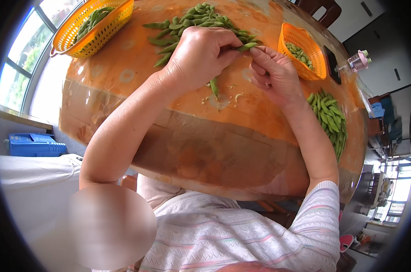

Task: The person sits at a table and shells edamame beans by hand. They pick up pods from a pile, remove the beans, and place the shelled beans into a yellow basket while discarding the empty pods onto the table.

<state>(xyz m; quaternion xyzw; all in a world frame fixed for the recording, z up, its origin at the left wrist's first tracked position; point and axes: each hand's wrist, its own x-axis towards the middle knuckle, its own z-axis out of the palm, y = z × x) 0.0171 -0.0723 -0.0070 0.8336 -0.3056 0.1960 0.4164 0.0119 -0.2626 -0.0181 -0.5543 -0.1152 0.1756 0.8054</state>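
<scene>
A green soybean pod (247, 46) is held between the fingertips of my left hand (200, 51) and my right hand (276, 73), above the table. Below my left palm a second pod (214, 87) points downward; whether that hand grips it or it lies on the table, I cannot tell. Just beyond my left hand spreads a heap of pods (198, 22), partly covered by the hand. To the right of my right hand stands an orange plastic basket (319, 66) with shelled green beans (298, 53) inside. Another heap of green pods (329, 115) lies beside my right forearm.
Small pale scraps (238, 97) dot the orange patterned tablecloth (123, 90), which has a clear cover. A yellow perforated basket (100, 44) of pods stands at the far left. A dark phone-like object (332, 64) and a pink-capped bottle (359, 61) are beyond the orange basket.
</scene>
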